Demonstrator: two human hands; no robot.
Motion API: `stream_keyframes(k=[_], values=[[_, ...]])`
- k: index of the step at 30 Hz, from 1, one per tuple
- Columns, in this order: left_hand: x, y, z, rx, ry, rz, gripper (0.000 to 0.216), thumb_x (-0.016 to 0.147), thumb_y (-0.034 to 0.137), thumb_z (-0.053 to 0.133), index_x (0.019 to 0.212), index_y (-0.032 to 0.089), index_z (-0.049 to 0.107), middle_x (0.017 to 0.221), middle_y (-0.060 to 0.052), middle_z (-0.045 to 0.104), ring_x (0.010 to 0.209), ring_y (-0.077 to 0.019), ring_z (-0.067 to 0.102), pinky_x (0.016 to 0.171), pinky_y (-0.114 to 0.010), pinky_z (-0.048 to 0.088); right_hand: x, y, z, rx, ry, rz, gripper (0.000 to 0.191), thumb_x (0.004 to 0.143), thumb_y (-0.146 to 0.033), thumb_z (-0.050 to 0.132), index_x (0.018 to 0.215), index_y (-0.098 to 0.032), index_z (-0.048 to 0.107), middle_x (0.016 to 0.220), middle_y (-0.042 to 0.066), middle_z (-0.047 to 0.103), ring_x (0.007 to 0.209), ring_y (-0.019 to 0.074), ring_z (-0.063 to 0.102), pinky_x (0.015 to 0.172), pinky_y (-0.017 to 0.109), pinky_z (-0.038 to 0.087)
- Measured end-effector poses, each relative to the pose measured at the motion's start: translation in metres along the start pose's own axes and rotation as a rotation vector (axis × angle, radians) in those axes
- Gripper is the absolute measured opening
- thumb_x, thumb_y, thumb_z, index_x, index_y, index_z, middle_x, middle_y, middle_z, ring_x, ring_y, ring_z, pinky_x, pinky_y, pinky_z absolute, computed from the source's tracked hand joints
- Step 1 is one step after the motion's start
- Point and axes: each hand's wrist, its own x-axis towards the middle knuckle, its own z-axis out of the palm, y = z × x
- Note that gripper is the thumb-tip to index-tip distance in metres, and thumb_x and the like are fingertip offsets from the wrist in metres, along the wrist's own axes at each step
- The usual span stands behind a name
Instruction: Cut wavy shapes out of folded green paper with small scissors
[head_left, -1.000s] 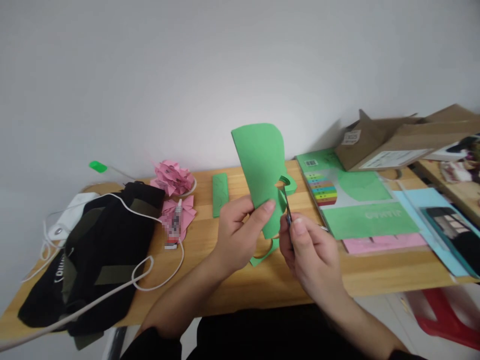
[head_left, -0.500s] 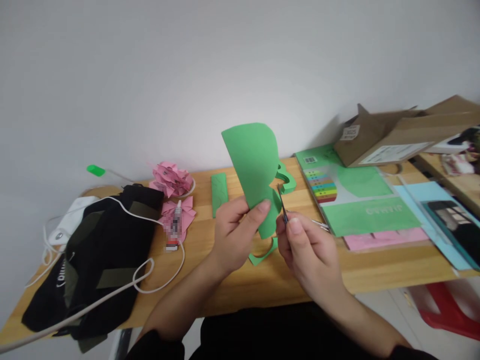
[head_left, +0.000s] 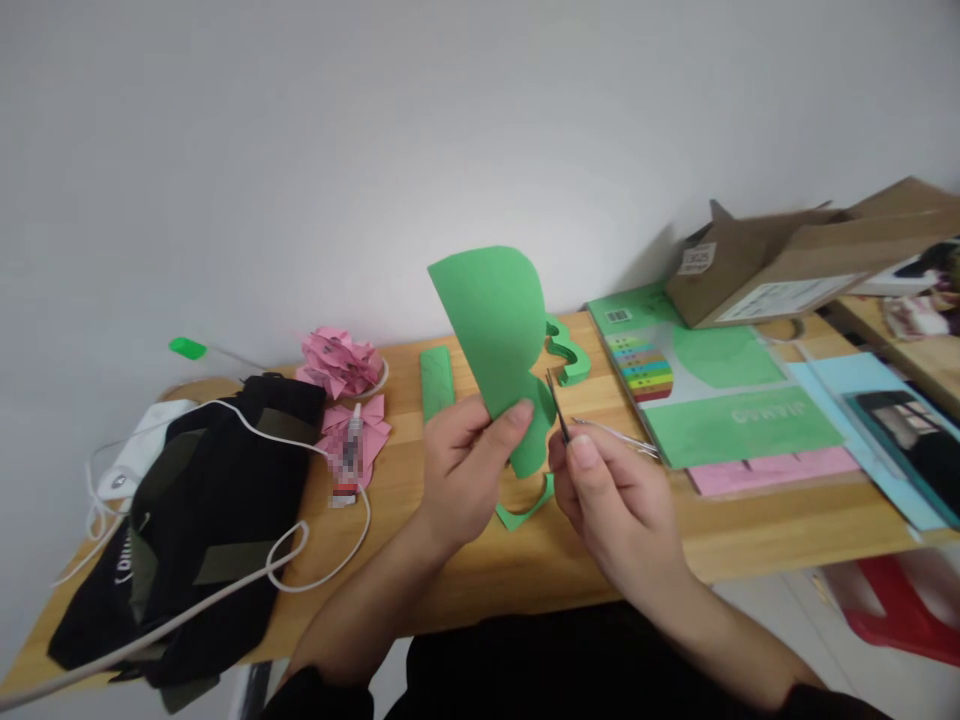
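My left hand point(head_left: 469, 470) is closed on a sheet of green paper point(head_left: 491, 310), thumb in front, holding it upright above the table. The sheet has a rounded top and a wavy right edge. My right hand point(head_left: 619, 500) is wrapped round a pair of scissors point(head_left: 556, 405), seen edge-on; its dark narrow blades point up by the paper's right edge, and the handles are hidden in my fingers. Below the hands lies a curved green paper offcut point(head_left: 525, 510). Behind the sheet are wavy green paper pieces point(head_left: 571, 358) and a green strip point(head_left: 436, 380).
At left lie a black bag point(head_left: 195, 520), a white cable point(head_left: 319, 585), a pink paper flower point(head_left: 341, 360) and a small tube point(head_left: 349, 455). Thin silvery metal tools point(head_left: 626, 438) lie near my right hand. A green paper pack point(head_left: 720, 370) and a cardboard box point(head_left: 795, 260) stand at right.
The green paper and both hands have shifted slightly left. The sheet's top tilts a little more to the left, and the scissors' blades stay beside its edge. The view has moved slightly.
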Motion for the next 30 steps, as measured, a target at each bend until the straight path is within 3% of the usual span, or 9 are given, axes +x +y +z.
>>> stream_keyframes(k=[11,17,21,24,26,28,30], values=[[0.001,0.003,0.003,0.003,0.012,-0.012,0.04,0.087,0.033,0.06,0.055,0.017,0.046,0.051,0.004,0.039,0.048,-0.0071,0.035,0.044,-0.021,0.032,0.001,0.001,-0.002,0.006,0.062,-0.025,0.039,0.099,-0.04,0.045,0.066,-0.02,0.044,0.052,-0.006,0.035,0.046,0.0087,0.03,0.041,0.023,0.023],[0.001,0.001,0.005,-0.026,0.004,-0.007,0.038,0.088,0.032,0.061,0.056,0.017,0.048,0.054,0.004,0.043,0.051,-0.0074,0.038,0.047,-0.021,0.034,-0.001,0.003,-0.004,0.018,0.039,-0.009,0.038,0.097,-0.043,0.047,0.068,-0.02,0.048,0.054,-0.006,0.035,0.048,0.0087,0.03,0.041,0.023,0.021],[0.002,-0.003,0.0,-0.019,-0.01,-0.097,0.039,0.086,0.038,0.06,0.056,0.017,0.049,0.053,0.004,0.042,0.049,-0.0074,0.037,0.046,-0.021,0.031,0.001,0.002,-0.005,0.052,0.091,0.024,0.038,0.096,-0.047,0.047,0.07,-0.02,0.051,0.051,-0.006,0.037,0.042,0.0075,0.029,0.037,0.022,0.02],[0.004,-0.014,-0.015,0.15,-0.157,-0.274,0.039,0.085,0.041,0.058,0.056,0.017,0.048,0.051,0.004,0.041,0.049,-0.0081,0.036,0.046,-0.022,0.029,0.002,0.008,-0.013,-0.008,0.186,0.03,0.038,0.095,-0.052,0.047,0.075,-0.02,0.054,0.046,-0.008,0.036,0.037,0.0077,0.028,0.035,0.022,0.022],[0.004,-0.029,-0.029,0.324,-0.387,-0.423,0.04,0.084,0.046,0.054,0.057,0.017,0.047,0.053,0.004,0.041,0.05,-0.0089,0.038,0.048,-0.022,0.029,0.0,0.019,-0.024,-0.133,0.222,0.037,0.039,0.094,-0.054,0.046,0.076,-0.02,0.054,0.046,-0.008,0.036,0.036,0.0083,0.029,0.035,0.022,0.025],[0.004,-0.047,-0.041,0.621,-0.614,-0.466,0.041,0.084,0.049,0.049,0.056,0.018,0.042,0.053,0.005,0.038,0.05,-0.0091,0.035,0.049,-0.022,0.029,-0.004,0.034,-0.038,-0.376,0.206,0.056,0.043,0.096,-0.057,0.039,0.076,-0.021,0.053,0.047,-0.008,0.035,0.035,0.0093,0.032,0.036,0.023,0.028],[0.005,-0.065,-0.05,0.726,-0.657,-0.499,0.039,0.079,0.043,0.055,0.052,0.019,0.039,0.051,0.006,0.035,0.05,-0.0091,0.033,0.05,-0.022,0.026,-0.009,0.051,-0.054,-0.647,0.178,0.084,0.05,0.096,-0.06,0.029,0.08,-0.02,0.054,0.046,-0.008,0.037,0.036,0.0114,0.038,0.04,0.024,0.032]])
